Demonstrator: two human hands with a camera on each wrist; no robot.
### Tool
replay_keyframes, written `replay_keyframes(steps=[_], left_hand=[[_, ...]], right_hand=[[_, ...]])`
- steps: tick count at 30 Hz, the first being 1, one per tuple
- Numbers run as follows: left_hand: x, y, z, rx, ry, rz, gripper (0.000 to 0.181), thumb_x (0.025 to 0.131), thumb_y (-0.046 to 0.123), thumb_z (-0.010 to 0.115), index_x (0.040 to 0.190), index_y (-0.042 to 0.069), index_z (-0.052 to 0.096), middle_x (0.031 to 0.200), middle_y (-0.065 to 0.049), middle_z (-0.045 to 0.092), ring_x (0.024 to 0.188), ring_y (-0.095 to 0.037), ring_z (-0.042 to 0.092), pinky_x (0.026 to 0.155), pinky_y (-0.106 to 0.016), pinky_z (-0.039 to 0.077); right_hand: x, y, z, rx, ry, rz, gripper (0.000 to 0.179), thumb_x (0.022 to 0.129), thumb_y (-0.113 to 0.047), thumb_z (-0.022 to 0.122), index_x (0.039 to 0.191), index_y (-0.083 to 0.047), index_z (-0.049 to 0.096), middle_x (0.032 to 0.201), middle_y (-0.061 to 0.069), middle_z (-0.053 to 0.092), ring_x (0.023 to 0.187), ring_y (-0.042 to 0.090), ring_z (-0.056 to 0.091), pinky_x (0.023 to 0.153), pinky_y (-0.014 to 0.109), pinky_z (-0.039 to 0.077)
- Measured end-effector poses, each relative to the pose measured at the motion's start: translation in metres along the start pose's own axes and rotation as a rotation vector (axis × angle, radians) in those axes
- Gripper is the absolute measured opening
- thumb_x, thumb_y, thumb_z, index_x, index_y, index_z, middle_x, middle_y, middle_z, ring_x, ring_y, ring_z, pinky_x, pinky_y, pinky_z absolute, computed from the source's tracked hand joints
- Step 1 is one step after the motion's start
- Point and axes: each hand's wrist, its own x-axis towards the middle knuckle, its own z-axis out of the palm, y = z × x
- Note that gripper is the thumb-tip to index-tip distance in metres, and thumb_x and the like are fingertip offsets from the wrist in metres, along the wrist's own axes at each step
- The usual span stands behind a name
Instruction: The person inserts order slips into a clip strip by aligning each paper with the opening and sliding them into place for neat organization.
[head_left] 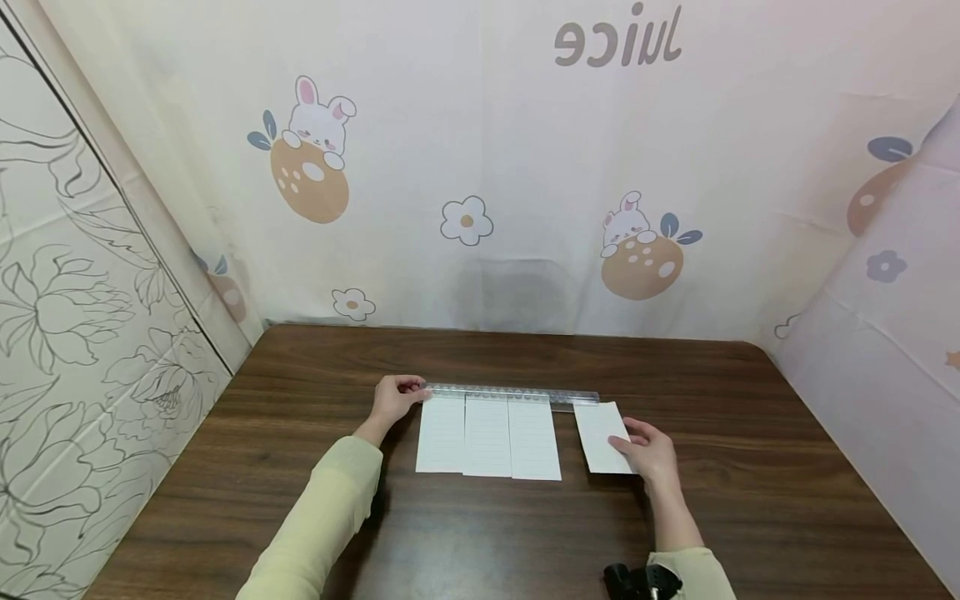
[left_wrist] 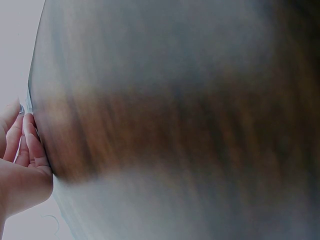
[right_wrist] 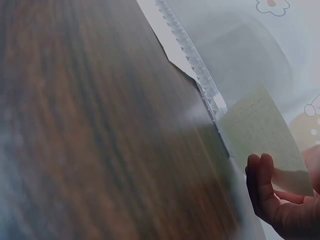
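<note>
Three lined white cards (head_left: 487, 435) lie side by side on the table, slightly overlapping. A clear plastic ruler (head_left: 517, 392) lies across their top edges and reaches past the rightmost one. My left hand (head_left: 395, 400) pinches the ruler's left end; in the left wrist view this hand (left_wrist: 22, 150) shows only at the left edge. My right hand (head_left: 649, 452) holds a fourth white card (head_left: 600, 437) between thumb and fingers, tilted, its top corner at the ruler's right end. In the right wrist view this raised card (right_wrist: 265, 135) shows its underside, with the fingertips (right_wrist: 254, 161) on it.
The dark wooden table (head_left: 465, 533) extends around the cards. Behind it hangs a pale curtain (head_left: 480, 275) with rabbit and flower prints. A black strapped device (head_left: 637, 581) sits at my right wrist. A flower-patterned panel (head_left: 75, 333) stands on the left.
</note>
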Motion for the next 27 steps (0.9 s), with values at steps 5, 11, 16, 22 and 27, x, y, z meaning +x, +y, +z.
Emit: replay_keyframes(steps=[5,11,16,22,27], left_hand=[[0.0,-0.001,-0.001,0.002,0.001,0.003,0.017,0.074,0.008,0.072,0.087,-0.002,0.067,0.075,-0.006,0.061,0.065,-0.01,0.049,0.058,-0.022,0.041],[0.001,-0.001,0.0,0.003,0.003,0.008,0.016,0.073,0.008,0.072,0.086,-0.002,0.067,0.074,-0.006,0.061,0.064,-0.01,0.048,0.057,-0.022,0.041],[0.001,0.0,0.0,0.004,0.005,0.014,0.017,0.074,0.007,0.072,0.086,-0.003,0.067,0.074,-0.007,0.061,0.064,-0.01,0.05,0.056,-0.021,0.041],[0.0,0.001,0.0,-0.008,0.004,-0.002,0.016,0.074,0.007,0.072,0.085,-0.003,0.067,0.075,-0.008,0.061,0.064,-0.011,0.048,0.056,-0.02,0.04],[0.0,0.001,0.0,-0.003,0.006,0.001,0.016,0.074,0.007,0.072,0.085,-0.003,0.067,0.074,-0.008,0.061,0.063,-0.011,0.048,0.056,-0.021,0.04]], right_hand=[[0.0,-0.003,0.003,0.011,0.002,-0.01,0.049,0.079,-0.011,0.065,0.121,0.005,0.047,0.104,0.028,0.052,0.073,0.019,0.053,0.055,0.023,0.042],[0.002,-0.004,0.007,0.027,-0.006,-0.014,0.047,0.08,-0.009,0.064,0.121,0.006,0.047,0.102,0.027,0.054,0.067,0.014,0.053,0.055,0.023,0.043],[0.003,-0.005,0.011,0.025,-0.001,-0.014,0.047,0.079,-0.009,0.065,0.121,0.005,0.048,0.102,0.027,0.053,0.07,0.017,0.053,0.055,0.023,0.042],[0.003,-0.008,0.014,0.02,0.002,-0.029,0.047,0.078,-0.008,0.065,0.12,0.006,0.048,0.103,0.028,0.052,0.072,0.021,0.053,0.056,0.023,0.041],[0.002,-0.009,0.016,0.037,-0.006,-0.038,0.047,0.077,-0.006,0.065,0.119,0.007,0.048,0.097,0.026,0.054,0.063,0.014,0.052,0.054,0.023,0.042]])
